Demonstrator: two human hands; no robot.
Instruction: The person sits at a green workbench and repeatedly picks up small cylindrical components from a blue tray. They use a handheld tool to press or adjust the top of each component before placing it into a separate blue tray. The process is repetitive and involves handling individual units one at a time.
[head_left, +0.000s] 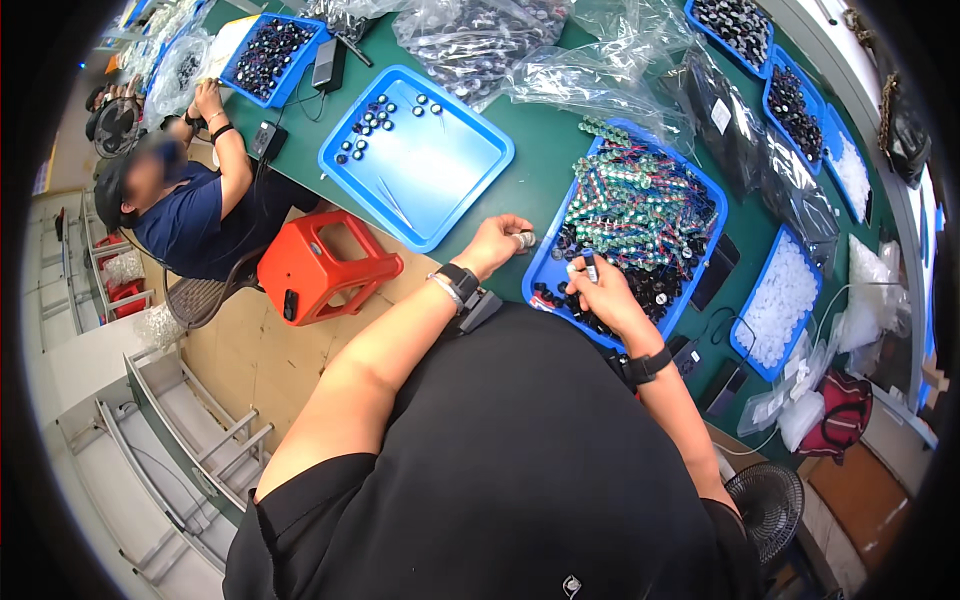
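Note:
My left hand (496, 246) is closed, its fingertips pinching a small round pale-and-dark part (525, 240) just off the left edge of a blue tray (716, 205). Over the near side of that tray, my right hand (607, 297) grips a short dark cylinder (590, 266) with a light band. Inside the tray lie a heap of green circuit boards with coloured wires (640, 195) and, nearer me, many loose black round pieces (655, 290). What the right fingers cover is hidden.
A lighter blue tray (455, 165) at left holds several small round parts and thin wires. Clear plastic bags (600, 70) lie at the back. A blue tray of white pieces (780, 305) stands right. A co-worker (190, 200) sits left, near a red stool (325, 265).

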